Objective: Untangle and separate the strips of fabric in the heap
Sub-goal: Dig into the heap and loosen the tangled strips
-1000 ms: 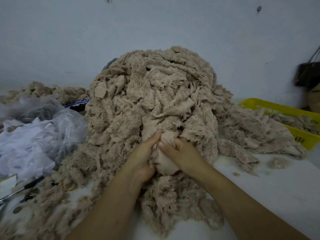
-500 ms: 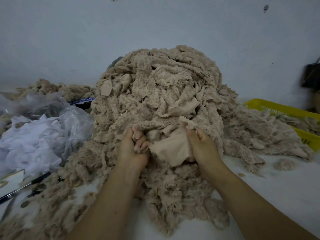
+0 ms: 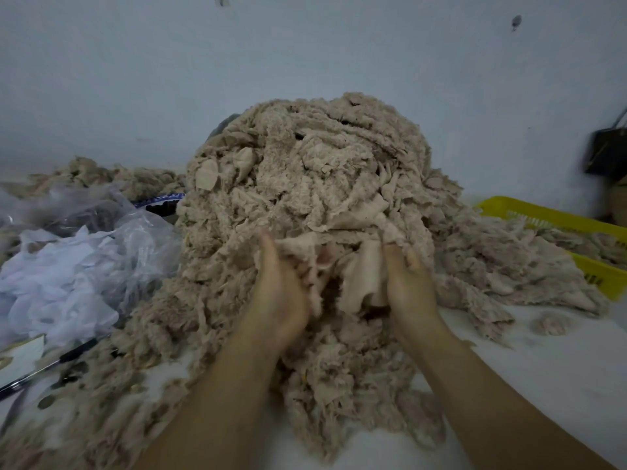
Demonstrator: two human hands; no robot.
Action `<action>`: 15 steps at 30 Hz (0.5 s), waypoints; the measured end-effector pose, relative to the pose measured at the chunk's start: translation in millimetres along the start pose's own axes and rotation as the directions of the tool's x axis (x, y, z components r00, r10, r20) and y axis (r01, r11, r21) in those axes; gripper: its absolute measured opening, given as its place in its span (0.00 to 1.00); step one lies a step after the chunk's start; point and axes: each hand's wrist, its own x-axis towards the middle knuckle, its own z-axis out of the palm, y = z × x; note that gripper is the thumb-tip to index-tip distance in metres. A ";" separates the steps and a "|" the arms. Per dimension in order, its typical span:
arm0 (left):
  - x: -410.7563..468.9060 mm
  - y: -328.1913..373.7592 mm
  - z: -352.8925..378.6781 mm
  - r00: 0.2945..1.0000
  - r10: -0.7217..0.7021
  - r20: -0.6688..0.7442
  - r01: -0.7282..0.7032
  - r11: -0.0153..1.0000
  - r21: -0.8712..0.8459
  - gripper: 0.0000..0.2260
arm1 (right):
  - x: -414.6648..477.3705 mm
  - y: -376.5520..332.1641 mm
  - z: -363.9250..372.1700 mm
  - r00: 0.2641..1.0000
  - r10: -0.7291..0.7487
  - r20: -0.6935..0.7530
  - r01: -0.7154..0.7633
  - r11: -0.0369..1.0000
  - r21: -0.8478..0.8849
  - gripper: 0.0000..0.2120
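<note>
A tall heap of beige fabric strips (image 3: 305,171) fills the middle of the white table. At its front, a smooth beige piece of fabric (image 3: 364,276) hangs between my two hands. My left hand (image 3: 281,293) grips the fuzzy left edge of that piece, fingers curled into the heap. My right hand (image 3: 409,283) holds its right edge, fingers curled round the cloth. The fingertips of both hands are partly hidden in the fabric.
A yellow plastic basket (image 3: 543,215) with more beige strips stands at the right. White fabric and clear plastic bags (image 3: 68,273) lie at the left, with a pen (image 3: 51,364) near the table's left edge. A dark bag (image 3: 607,150) hangs by the wall.
My hands started close together pinching one piece at the heap's front. They have moved apart and upward, spreading the smooth beige piece between them.
</note>
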 end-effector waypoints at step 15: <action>-16.9 -19.2 16.3 0.983 0.162 0.091 -0.183 0.748 0.639 0.12 | -10.3 -9.4 5.3 0.974 0.012 0.228 -0.034 0.995 0.091 0.12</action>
